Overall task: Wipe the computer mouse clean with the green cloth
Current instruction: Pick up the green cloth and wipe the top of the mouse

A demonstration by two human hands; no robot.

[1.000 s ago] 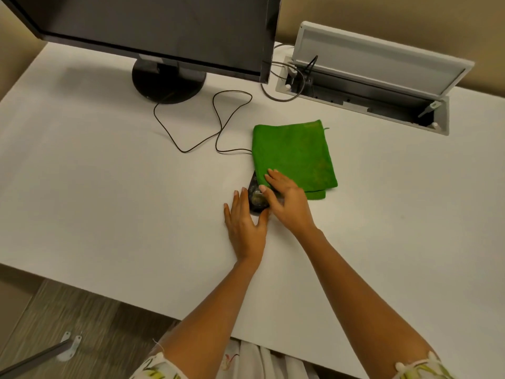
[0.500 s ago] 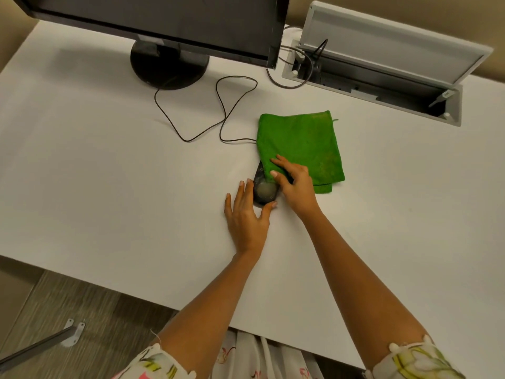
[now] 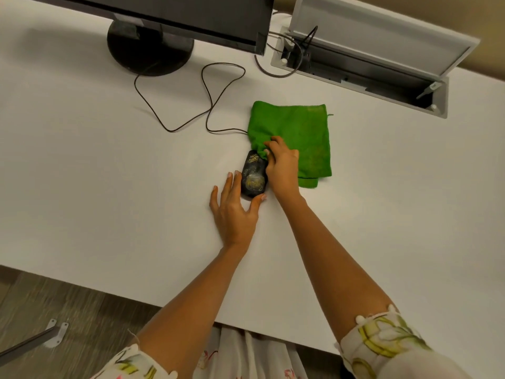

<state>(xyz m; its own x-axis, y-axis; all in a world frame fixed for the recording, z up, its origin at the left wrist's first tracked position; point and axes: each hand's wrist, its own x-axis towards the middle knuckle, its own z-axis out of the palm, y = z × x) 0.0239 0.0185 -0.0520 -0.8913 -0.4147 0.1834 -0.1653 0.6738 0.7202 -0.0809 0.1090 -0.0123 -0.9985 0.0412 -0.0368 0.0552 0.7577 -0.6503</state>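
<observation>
A black computer mouse (image 3: 253, 175) with yellowish smears on its top lies on the white desk (image 3: 109, 173). My left hand (image 3: 235, 206) rests flat beside it, index finger along its left side and thumb at its near end. A folded green cloth (image 3: 297, 132) lies just beyond and to the right of the mouse. My right hand (image 3: 281, 162) pinches the cloth's near-left corner, bunching it over the mouse's far end. The mouse cable (image 3: 213, 105) loops away toward the back.
A black monitor (image 3: 175, 15) on a round stand (image 3: 149, 50) stands at the back left. An open cable hatch (image 3: 363, 61) with a raised lid sits at the back right. The desk's near edge runs just above my elbows.
My right hand has slid off the mouse's top toward the cloth and gathered its corner. More of the smeared mouse now shows. My left hand has stayed at the mouse's side.
</observation>
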